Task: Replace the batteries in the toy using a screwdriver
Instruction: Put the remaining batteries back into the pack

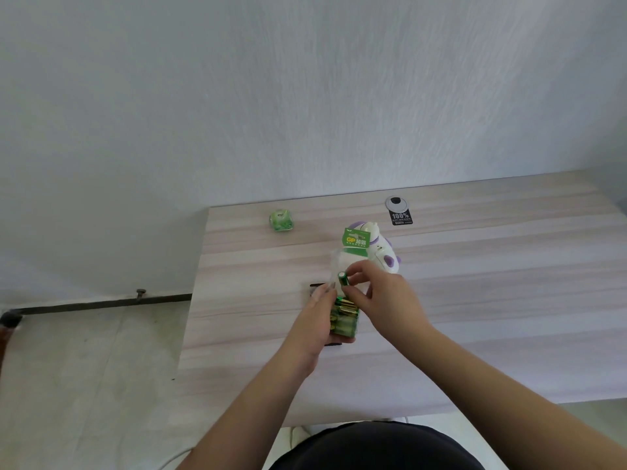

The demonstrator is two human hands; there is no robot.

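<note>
The pale wood-grain table (475, 300) is smooth and striped lengthwise. Above its near middle the left hand (317, 320) curls around a clear plastic battery pack (344, 318) of glossy green and gold cylinders, its green card header (355, 241) standing up at the far end. Just above the pack, the right hand (380, 300) pinches 1 green battery (343, 278) between thumb and fingertips, its round metal end facing the camera. Just behind the pack, the toy (381, 254), a rounded white plastic figure with purple patches, lies on the table, partly hidden by the header. Left of the toy and farther back sits a small green rounded cube (281, 220). Right of the toy, by the far edge, a grey round cable grommet (397, 202) touches a black sticker (401, 218). A dark object under the pack is mostly hidden.
</note>
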